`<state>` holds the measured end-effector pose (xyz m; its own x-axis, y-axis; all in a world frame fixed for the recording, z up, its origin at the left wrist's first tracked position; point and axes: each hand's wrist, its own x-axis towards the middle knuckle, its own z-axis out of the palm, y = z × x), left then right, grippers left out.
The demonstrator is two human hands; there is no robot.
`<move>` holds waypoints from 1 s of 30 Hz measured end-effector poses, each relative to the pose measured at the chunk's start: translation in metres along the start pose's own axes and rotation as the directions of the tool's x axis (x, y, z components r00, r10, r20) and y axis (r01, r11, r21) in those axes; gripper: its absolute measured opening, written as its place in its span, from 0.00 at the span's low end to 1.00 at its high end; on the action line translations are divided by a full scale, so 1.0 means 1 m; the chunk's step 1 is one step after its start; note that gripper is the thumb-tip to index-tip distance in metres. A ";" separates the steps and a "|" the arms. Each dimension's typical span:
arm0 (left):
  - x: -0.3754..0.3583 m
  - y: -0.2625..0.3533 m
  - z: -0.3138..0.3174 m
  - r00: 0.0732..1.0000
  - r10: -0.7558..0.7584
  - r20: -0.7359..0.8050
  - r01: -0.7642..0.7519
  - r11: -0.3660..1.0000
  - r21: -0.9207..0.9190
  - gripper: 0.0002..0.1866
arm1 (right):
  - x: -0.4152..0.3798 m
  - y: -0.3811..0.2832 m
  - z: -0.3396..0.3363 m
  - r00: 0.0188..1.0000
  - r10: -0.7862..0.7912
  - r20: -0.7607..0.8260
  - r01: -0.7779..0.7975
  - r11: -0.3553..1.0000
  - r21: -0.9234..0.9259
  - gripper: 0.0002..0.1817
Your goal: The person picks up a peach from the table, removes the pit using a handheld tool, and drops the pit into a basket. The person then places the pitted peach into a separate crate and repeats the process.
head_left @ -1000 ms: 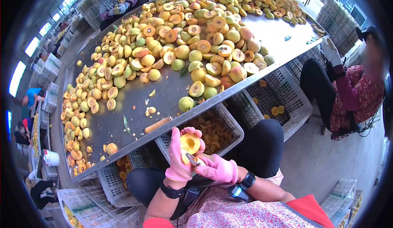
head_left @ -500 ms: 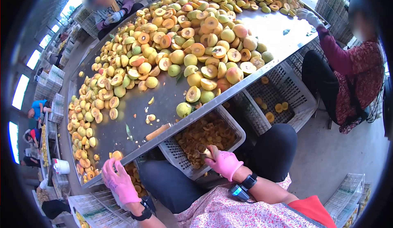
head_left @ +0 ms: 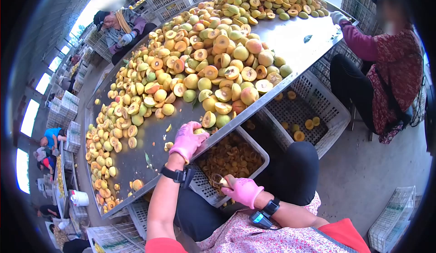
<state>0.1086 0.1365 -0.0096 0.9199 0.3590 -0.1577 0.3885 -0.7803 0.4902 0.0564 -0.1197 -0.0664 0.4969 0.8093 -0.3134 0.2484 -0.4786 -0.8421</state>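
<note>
My left hand (head_left: 188, 141), in a pink glove, reaches over the near edge of the metal table (head_left: 156, 166). Its fingers are closed round a greenish peach (head_left: 199, 131), largely covered by the glove. Just beyond the fingertips lies a cut peach half (head_left: 209, 119), at the near end of a large heap of peaches (head_left: 181, 71), many halved with the stone or its hollow showing. My right hand (head_left: 243, 191), also pink-gloved, grips the pale handle of a loop-ended coring tool (head_left: 222, 181) above a crate of peelings and scraps (head_left: 262, 155).
Under the table to the right stands a grey crate (head_left: 334, 112) with several peach halves. A co-worker (head_left: 395, 71) sits at the right, one gloved hand on the table. Another person (head_left: 120, 28) works at the far left side. Stacked crates (head_left: 66, 107) line the left.
My left hand has moved right and up from the table's near-left corner to the greenish peach and closed on it. My right hand stays over the scrap crate with the tool. The view has shifted slightly.
</note>
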 end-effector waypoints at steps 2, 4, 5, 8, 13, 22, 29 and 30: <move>-0.010 0.000 -0.011 0.986 -0.161 -0.042 0.126 0.885 -0.448 0.19 | -0.003 -0.005 -0.008 1.000 -0.009 -0.013 0.010 0.999 0.052 0.21; -0.027 -0.015 -0.023 0.983 -0.176 -0.052 0.095 0.732 -0.674 0.17 | -0.008 -0.009 -0.015 0.998 0.012 -0.060 0.001 0.977 0.211 0.22; -0.041 -0.012 -0.026 0.986 -0.161 0.046 0.111 0.423 -0.899 0.20 | -0.010 -0.014 -0.018 0.999 0.008 -0.054 0.004 0.977 0.215 0.22; -0.091 0.013 -0.018 0.965 -0.196 0.174 0.207 0.164 -0.965 0.26 | -0.015 -0.031 -0.025 0.975 -0.049 -0.215 0.103 0.963 0.247 0.22; -0.143 0.042 0.020 0.935 -0.288 0.205 0.226 0.042 -0.973 0.30 | -0.022 -0.054 -0.025 0.982 -0.137 -0.133 0.162 0.966 0.204 0.22; -0.158 0.054 0.041 0.932 -0.342 0.120 0.144 0.045 -0.989 0.32 | -0.018 -0.055 -0.013 0.988 -0.091 -0.122 0.098 0.994 0.055 0.24; -0.163 0.046 0.046 0.911 -0.411 -0.018 0.093 0.247 -0.964 0.32 | -0.021 -0.059 -0.018 0.995 -0.100 -0.024 0.102 0.992 0.077 0.25; -0.163 0.045 0.045 0.912 -0.410 -0.009 0.102 0.248 -0.963 0.32 | -0.021 -0.059 -0.017 0.995 -0.096 -0.004 0.096 0.993 0.061 0.25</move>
<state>-0.0220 0.0200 -0.0007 0.6791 0.6521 -0.3370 0.1393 0.3362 0.9314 0.0457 -0.1148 -0.0026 0.4738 0.8503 -0.2292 0.2440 -0.3768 -0.8936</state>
